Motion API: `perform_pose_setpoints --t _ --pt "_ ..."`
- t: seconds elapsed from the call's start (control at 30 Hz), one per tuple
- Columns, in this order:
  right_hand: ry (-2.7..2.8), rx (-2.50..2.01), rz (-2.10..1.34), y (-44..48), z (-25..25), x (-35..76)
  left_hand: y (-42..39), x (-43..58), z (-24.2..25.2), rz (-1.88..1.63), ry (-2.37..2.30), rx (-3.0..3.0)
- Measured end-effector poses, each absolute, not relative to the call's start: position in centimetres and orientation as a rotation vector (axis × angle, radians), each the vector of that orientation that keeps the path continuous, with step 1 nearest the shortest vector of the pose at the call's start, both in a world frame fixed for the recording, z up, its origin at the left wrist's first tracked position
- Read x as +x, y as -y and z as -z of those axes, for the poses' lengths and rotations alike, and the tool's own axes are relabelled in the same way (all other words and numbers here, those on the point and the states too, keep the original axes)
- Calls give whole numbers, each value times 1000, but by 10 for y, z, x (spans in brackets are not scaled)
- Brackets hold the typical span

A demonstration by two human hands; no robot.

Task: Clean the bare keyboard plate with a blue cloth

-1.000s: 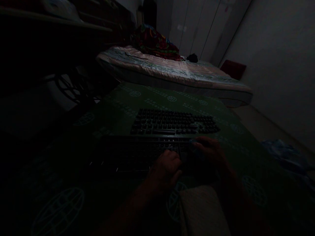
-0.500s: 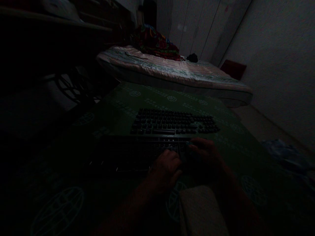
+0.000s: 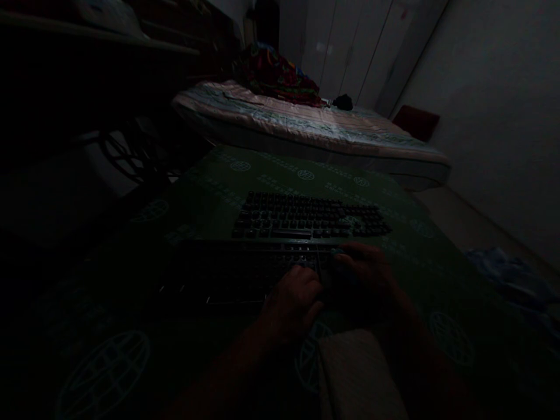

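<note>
A dark keyboard base (image 3: 227, 274) lies across the green-covered table, its keys apparently off over much of it, though the gloom hides detail. My left hand (image 3: 297, 294) rests on its near right part with curled fingers, holding it. Over the base's right end, my right hand (image 3: 365, 265) is closed around a small thing with a blue-green end (image 3: 336, 252), too dark to name. Just beyond the base, loose black keycaps (image 3: 301, 216) are laid out in keyboard order, with a gap towards the right.
A folded beige cloth (image 3: 359, 373) lies at the table's near edge. The green table cover (image 3: 196, 198) bears white globe prints. Behind stands a bed (image 3: 341, 134) with a red patterned blanket (image 3: 280, 79). Blue fabric (image 3: 507, 271) lies at right; a wheeled iron stand (image 3: 126, 151) is at left.
Both hands keep nearly the same places. My right hand has shifted very slightly at the base's right end; the keycaps and cloth have not moved.
</note>
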State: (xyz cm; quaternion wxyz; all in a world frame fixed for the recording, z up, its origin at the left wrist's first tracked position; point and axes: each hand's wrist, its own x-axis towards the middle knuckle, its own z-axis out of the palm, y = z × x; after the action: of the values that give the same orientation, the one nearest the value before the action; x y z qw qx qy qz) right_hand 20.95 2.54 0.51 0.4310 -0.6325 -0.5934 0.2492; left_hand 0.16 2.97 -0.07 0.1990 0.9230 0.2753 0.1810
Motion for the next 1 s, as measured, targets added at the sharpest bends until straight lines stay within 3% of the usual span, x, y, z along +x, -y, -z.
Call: perform_pose_setpoints --t 1.0 --pt "1521 -1570 -747 -26 -12 213 -31 2 2 -558 -736 2598"
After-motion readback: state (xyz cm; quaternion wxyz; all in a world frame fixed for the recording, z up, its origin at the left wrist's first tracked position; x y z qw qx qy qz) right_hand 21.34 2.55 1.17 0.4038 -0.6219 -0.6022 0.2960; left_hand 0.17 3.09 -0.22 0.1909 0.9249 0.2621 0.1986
